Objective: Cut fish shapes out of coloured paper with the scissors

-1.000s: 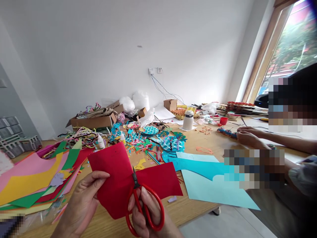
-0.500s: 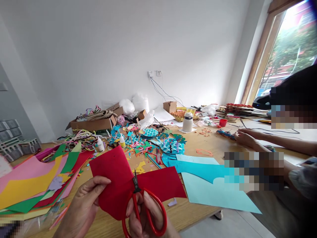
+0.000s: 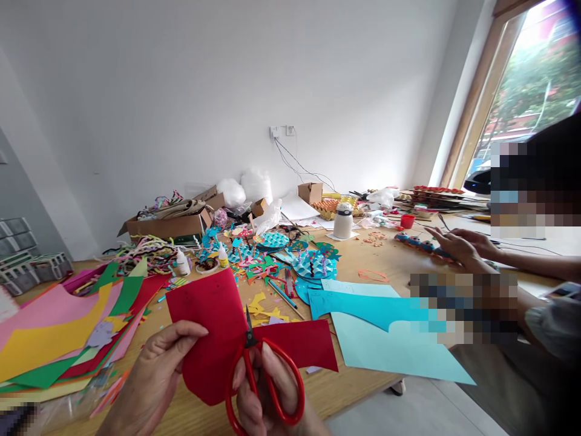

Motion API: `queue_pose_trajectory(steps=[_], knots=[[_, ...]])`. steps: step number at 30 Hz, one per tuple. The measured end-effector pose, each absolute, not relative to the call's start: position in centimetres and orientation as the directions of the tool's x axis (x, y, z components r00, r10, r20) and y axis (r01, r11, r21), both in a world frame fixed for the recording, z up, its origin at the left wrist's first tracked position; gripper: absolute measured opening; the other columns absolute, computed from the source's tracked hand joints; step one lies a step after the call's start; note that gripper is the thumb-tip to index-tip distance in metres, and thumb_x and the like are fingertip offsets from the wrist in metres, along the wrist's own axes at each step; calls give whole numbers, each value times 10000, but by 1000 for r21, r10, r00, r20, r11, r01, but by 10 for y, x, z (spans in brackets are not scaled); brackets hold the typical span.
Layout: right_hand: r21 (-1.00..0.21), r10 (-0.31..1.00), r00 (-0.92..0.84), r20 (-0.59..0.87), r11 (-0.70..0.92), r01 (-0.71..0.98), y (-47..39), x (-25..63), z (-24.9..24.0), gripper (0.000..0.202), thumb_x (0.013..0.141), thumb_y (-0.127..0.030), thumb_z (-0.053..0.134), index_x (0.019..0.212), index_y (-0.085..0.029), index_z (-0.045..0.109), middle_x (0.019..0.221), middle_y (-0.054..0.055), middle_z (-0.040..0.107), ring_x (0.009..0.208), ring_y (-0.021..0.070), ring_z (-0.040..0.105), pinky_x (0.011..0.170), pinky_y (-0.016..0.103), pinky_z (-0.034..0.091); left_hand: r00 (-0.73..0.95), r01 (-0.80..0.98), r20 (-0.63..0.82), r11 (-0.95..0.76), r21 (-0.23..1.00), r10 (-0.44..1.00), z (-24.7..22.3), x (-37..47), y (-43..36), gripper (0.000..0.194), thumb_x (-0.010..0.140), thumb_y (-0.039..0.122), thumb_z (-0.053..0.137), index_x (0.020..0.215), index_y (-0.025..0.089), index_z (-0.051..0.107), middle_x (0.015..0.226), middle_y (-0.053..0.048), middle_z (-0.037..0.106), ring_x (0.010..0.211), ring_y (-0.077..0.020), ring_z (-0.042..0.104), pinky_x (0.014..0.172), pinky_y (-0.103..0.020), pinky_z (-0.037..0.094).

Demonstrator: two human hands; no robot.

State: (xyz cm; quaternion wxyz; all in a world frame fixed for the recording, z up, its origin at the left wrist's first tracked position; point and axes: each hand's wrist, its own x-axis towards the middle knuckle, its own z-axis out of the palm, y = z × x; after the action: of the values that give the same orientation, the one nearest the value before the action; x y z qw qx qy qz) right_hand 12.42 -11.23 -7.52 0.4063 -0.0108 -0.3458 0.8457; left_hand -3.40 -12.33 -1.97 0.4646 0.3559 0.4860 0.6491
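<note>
My left hand [image 3: 157, 369] pinches the left edge of a red sheet of paper [image 3: 209, 327] between thumb and fingers. In my right hand [image 3: 267, 393] are red-handled scissors [image 3: 290, 418], with thumb and fingers through the loops. Their dark tips point up and away from me, at the sheet's right edge. To the right of the blades a strip of the red paper sticks out sideways above the table. Whether that strip still hangs on the sheet is hidden behind the scissors.
Coloured sheets [image 3: 45, 339] lie stacked at the left. Blue paper [image 3: 354, 306] and pale blue paper [image 3: 390, 357] cover the right front. Behind are paper scraps, glue bottles [image 3: 183, 264], a cardboard box [image 3: 167, 225] and a white bottle [image 3: 343, 223]. A co-worker's hands [image 3: 467, 248] are at the right.
The red strip right of the blades has swung lower and looks narrower. My hands have barely moved. The co-worker's hand has lifted and opened beside the blue craft piece.
</note>
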Motion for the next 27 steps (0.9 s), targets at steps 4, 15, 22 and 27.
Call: queue_pose_trajectory(steps=[4,15,22,27], knots=[[-587,737,-612,287,-369,-721,-113,121,-72,453,808,-536,517,702,-107,617,371,-76,386,258,20,277,307,160,196,-328,-243,12,-97,965,945,-18,-35,-123,235,361,305,853,538,221,724,576,29,714,577,-122,610,523,-138,493],[-546,721,-622,306,-402,-735,-114,122,-75,452,860,-493,451,779,-84,625,420,-36,464,301,36,378,327,154,227,-300,-178,5,-61,982,954,-32,-41,-120,226,371,332,843,522,216,720,548,33,687,560,-109,559,509,-134,455],[-504,720,-613,327,-416,-757,-115,120,-75,425,857,-473,474,749,-91,629,406,-50,438,281,28,339,322,140,269,-280,-156,-4,-41,987,960,-31,-40,-119,237,367,358,841,515,218,719,557,32,682,587,-123,558,527,-153,453],[-499,756,-545,362,-337,-798,-113,113,-82,397,823,-466,538,679,-105,619,328,-90,352,218,19,216,245,137,193,-283,-126,20,-58,990,959,-34,-45,-120,236,384,384,833,525,231,723,572,33,686,609,-130,559,548,-164,454]])
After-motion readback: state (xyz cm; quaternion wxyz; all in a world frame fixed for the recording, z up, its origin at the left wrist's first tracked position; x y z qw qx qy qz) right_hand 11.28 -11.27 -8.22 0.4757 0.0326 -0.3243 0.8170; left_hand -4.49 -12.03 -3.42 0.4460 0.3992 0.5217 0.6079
